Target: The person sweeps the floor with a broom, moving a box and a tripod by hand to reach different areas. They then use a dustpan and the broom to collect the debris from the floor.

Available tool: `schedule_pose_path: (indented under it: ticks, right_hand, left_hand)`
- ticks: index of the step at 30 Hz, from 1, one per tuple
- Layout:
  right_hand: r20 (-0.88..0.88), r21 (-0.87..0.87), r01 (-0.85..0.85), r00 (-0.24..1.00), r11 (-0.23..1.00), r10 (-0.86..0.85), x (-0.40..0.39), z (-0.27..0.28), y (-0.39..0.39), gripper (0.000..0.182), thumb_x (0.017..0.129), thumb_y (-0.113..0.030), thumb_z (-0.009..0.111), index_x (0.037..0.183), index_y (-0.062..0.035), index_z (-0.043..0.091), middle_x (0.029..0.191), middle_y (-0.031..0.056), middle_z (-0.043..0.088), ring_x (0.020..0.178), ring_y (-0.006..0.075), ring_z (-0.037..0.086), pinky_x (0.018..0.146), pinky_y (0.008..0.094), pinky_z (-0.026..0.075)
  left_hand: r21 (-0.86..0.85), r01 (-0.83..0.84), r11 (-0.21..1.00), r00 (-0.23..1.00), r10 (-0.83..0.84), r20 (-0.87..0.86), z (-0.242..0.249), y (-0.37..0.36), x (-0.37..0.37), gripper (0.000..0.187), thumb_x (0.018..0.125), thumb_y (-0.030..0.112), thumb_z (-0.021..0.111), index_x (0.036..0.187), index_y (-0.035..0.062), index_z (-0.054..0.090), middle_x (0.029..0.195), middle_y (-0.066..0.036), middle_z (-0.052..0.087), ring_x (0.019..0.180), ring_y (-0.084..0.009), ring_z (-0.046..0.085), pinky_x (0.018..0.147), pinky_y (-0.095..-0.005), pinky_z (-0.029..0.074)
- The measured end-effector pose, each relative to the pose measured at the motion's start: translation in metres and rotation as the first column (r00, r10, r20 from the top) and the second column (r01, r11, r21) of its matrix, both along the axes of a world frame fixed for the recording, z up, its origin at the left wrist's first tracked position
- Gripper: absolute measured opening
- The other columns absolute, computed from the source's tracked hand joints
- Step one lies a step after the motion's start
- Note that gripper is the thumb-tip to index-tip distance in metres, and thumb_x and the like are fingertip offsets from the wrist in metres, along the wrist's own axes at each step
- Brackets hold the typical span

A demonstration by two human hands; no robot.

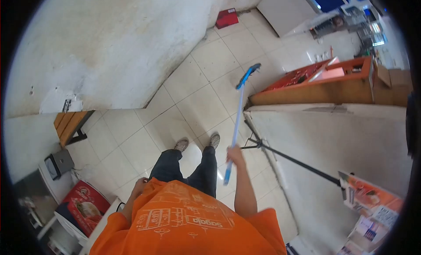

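My right hand (236, 155) is closed around the light-blue pole of a long-handled broom (239, 117), near its lower end in view. The broom's blue head (249, 76) rests on the tiled floor, beyond my feet and beside the corner of the wooden counter. My left hand (139, 185) is by my waist, at the edge of my orange shirt (184, 215). Its fingers look curled in, partly hidden, and what they hold, if anything, does not show.
A black stand (298, 159) leans along the low white wall at right, holding a printed sign (372, 198). An orange-topped counter (315, 88) is beyond. At left are a wooden bench (70, 125) and a red box (87, 204). Another red box (226, 18) lies on the far floor.
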State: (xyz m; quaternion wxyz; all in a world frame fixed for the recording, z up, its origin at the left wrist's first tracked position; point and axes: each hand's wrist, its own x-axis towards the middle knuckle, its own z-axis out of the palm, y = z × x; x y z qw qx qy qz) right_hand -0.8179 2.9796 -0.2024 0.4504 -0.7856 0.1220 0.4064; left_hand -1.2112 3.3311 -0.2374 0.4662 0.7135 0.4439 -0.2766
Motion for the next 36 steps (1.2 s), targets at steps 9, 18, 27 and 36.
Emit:
schedule_pose_path:
  ticks: [9, 18, 27, 36]
  right_hand:
    - [-0.304, 0.249, -0.653, 0.648, 0.715, 0.698, -0.039, 0.026, 0.013, 0.027, 0.080, -0.021, 0.053, 0.086, 0.0057, 0.053, 0.066, 0.0145, 0.058, 0.054, 0.0211, 0.057, 0.047, 0.0315, 0.043]
    - [-0.547, 0.070, -0.760, 0.512, 0.646, 0.662, 0.033, -0.088, -0.039, 0.018, 0.075, -0.018, 0.059, 0.079, -0.0004, 0.061, 0.054, 0.0061, 0.053, 0.044, 0.0139, 0.053, 0.040, 0.0280, 0.040]
    - [-0.047, -0.502, -0.394, 0.901, 0.770, 0.431, 0.177, -0.063, -0.062, 0.023, 0.067, -0.015, 0.057, 0.071, 0.0074, 0.059, 0.047, 0.0114, 0.049, 0.042, 0.0219, 0.053, 0.038, 0.0329, 0.041]
    - [-0.312, -0.057, -0.524, 0.818, 0.850, 0.483, 0.051, 0.007, 0.022, 0.008, 0.079, -0.012, 0.043, 0.081, -0.0043, 0.042, 0.054, 0.0041, 0.042, 0.036, 0.0145, 0.043, 0.031, 0.0284, 0.035]
  left_hand:
    - [-0.037, -0.425, 0.905, 0.905, 0.425, 0.012, -0.007, -0.155, 0.111, 0.024, 0.083, 0.019, 0.051, 0.095, -0.0005, 0.056, 0.079, -0.014, 0.062, 0.068, -0.0192, 0.060, 0.059, -0.0293, 0.047]
    - [-0.168, -0.794, 0.585, 0.603, 0.794, -0.084, 0.042, -0.260, 0.070, 0.024, 0.086, 0.019, 0.046, 0.099, 0.0006, 0.054, 0.079, -0.010, 0.061, 0.066, -0.0147, 0.057, 0.057, -0.0249, 0.046]
    - [-0.165, -0.730, 0.663, 0.676, 0.736, -0.037, 0.011, -0.322, 0.052, 0.025, 0.085, 0.019, 0.049, 0.096, -0.0021, 0.056, 0.080, -0.012, 0.062, 0.068, -0.0150, 0.057, 0.061, -0.0261, 0.046]
    - [-0.089, -0.715, 0.694, 0.699, 0.712, -0.062, -0.027, -0.262, 0.085, 0.022, 0.084, 0.018, 0.048, 0.092, 0.0009, 0.059, 0.082, -0.010, 0.063, 0.071, -0.0157, 0.059, 0.062, -0.0274, 0.046]
